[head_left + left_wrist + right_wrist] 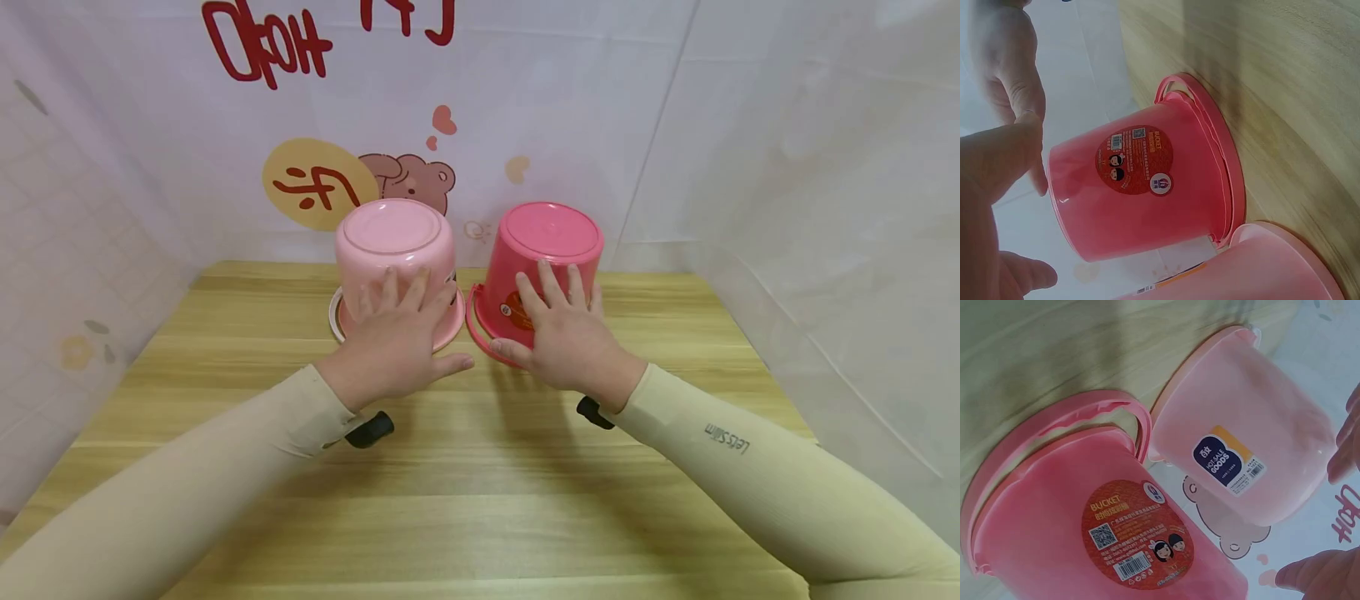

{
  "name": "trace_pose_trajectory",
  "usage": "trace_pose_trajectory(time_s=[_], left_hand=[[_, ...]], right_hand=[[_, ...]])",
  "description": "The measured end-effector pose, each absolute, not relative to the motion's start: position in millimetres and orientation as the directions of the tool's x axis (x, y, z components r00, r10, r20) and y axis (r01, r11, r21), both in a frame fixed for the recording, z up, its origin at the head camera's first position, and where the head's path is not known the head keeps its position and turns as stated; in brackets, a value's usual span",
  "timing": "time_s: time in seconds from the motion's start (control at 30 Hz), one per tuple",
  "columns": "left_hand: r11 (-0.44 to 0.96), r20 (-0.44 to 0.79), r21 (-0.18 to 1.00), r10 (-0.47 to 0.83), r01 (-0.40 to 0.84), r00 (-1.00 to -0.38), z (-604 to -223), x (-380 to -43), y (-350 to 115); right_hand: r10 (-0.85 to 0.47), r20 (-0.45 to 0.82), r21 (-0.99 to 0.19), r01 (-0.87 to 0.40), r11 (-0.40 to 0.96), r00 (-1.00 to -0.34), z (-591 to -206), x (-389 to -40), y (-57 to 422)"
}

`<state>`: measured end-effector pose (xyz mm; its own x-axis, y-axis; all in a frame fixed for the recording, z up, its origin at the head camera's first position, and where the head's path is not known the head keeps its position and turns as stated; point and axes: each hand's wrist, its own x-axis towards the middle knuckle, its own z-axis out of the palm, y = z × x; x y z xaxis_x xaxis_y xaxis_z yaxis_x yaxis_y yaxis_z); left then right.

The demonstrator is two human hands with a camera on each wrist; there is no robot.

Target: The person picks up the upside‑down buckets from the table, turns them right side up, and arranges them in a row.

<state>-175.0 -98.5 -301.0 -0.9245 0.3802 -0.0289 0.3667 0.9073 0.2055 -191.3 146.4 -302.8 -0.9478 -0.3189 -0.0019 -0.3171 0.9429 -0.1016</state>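
Observation:
Two buckets stand upside down side by side on the wooden table [420,492]. The pale pink bucket [393,229], on the left, has a dark blue and yellow label [1225,459]. To its right is the deeper pink bucket [551,229], with a red sticker [1135,159] and its handle [1054,415] down by the rim. My left hand [390,333] is spread, palm down, and overlaps the pale bucket in the head view. Likewise spread, my right hand [566,337] overlaps the deeper pink bucket. Neither hand grips anything.
Behind the table hangs a white sheet [570,83] with red lettering and a cartoon bear [420,179]. Another pale sheet [847,275] borders the right side. Both forearms wear cream sleeves [727,433], with a dark wrist device [371,429] below the left wrist.

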Motion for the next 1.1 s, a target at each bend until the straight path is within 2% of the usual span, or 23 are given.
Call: trace_pose_trajectory(time_s=[1.1], left_hand=[[0.882, 0.013, 0.157, 0.449, 0.445, -0.893, -309.2, -177.7, -80.1]], right_hand=[[-0.324, -0.045, -0.107, -0.318, 0.942, -0.945, -306.6, -181.5, 164.2]])
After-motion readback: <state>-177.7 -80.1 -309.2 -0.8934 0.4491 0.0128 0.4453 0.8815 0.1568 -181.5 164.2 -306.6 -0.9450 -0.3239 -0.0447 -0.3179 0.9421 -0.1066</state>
